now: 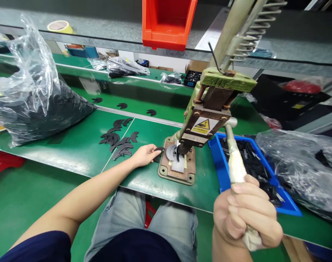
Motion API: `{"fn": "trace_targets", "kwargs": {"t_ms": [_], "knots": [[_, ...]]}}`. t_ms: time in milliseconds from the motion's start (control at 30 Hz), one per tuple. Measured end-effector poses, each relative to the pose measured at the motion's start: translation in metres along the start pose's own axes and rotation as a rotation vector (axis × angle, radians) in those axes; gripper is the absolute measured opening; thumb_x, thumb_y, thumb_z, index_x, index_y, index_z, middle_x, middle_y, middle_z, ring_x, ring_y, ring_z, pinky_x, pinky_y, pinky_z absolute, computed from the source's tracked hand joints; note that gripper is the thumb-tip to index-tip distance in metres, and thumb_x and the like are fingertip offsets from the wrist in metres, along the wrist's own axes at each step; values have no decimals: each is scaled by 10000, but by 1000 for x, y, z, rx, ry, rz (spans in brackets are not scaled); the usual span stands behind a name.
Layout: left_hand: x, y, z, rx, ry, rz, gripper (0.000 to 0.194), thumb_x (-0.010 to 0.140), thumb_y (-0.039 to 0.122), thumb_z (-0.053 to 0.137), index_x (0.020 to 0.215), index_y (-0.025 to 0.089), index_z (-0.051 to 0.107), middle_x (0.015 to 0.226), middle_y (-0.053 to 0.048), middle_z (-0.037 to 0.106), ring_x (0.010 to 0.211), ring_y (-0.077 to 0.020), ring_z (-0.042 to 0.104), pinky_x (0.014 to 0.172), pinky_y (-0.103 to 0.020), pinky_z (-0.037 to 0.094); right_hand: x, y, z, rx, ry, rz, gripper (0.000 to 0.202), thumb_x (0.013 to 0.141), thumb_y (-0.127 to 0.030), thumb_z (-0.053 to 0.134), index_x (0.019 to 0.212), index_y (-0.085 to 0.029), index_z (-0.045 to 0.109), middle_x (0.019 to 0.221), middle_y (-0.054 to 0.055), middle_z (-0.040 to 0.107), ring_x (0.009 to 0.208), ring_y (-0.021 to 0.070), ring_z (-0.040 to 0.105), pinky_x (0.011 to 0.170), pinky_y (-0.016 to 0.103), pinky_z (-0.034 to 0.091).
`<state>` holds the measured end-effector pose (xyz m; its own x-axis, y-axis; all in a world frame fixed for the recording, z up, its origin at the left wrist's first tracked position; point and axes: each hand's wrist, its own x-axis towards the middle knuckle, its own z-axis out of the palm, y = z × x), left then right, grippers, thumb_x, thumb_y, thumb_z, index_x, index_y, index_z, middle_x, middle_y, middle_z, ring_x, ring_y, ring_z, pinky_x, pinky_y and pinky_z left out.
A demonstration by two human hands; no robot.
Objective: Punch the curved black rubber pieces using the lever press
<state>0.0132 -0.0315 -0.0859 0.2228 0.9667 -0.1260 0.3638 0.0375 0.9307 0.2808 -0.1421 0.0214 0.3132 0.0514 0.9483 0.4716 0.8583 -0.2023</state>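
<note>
While the left hand (145,155) pinches a curved black piece (159,149), this piece is at the left edge of the base plate (188,171) of the press (220,96), just beside the grey metal parts (178,166) there. To do this step well, I think, one should hold the piece flat by its outer edge, and the right hand (247,213) should put no force on the lever handle (237,165) until the left hand is well apart from the press head (185,147). The visible end of the piece points to the right, toward the plate; its long axis seems to run aslant, but the hand covers much of it, so I cannot tell exactly. The right hand is clenched around the wrapped lever handle. To the left of the held piece, on the green table (84,156), lies a loose pile of similar pieces (124,150), and three more pieces (122,106) lie farther away, beyond a metal strip (157,120). Outward from these, a big clear bag (53,112) with dark contents stands at the left; at the right, a blue box (216,163) holds black parts.
</note>
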Motion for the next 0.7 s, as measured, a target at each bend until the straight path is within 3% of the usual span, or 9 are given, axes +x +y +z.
{"fn": "trace_targets", "kwargs": {"t_ms": [200,300,400,533,700], "knots": [[3,3,-12,139,59,-51,304,946,519,640,896,223,594,701,16,676,530,-143,608,560,-257,448,0,0,3,12,14,-10,483,833,-342,727,560,-183,363,613,-49,562,668,132,645,851,470,575],[3,7,-14,361,164,63,220,938,440,666,969,223,654,881,-56,730,787,-209,689,716,-301,512,0,-2,0,-1,-11,-10,455,849,-340,714,572,-185,389,629,-48,576,680,132,650,866,477,580],[1,22,-7,509,276,241,265,950,469,648,1033,221,684,1094,-113,724,1092,-273,660,917,-351,504,2,-5,-3,-41,-67,5,390,869,-341,687,607,-200,435,641,-47,578,683,145,649,868,486,591],[5,45,16,331,98,134,388,946,579,622,1090,220,658,962,-56,751,889,-230,697,764,-319,502,5,-11,-2,-94,-92,46,280,889,-371,631,683,-248,488,640,-30,533,672,182,627,891,526,591],[16,53,38,-8,-1,-10,275,863,430,758,907,180,650,781,-30,730,701,-176,668,627,-266,458,29,-18,6,-45,-106,46,169,885,-372,668,787,-263,583,680,-21,539,686,184,630,900,550,589]]}}
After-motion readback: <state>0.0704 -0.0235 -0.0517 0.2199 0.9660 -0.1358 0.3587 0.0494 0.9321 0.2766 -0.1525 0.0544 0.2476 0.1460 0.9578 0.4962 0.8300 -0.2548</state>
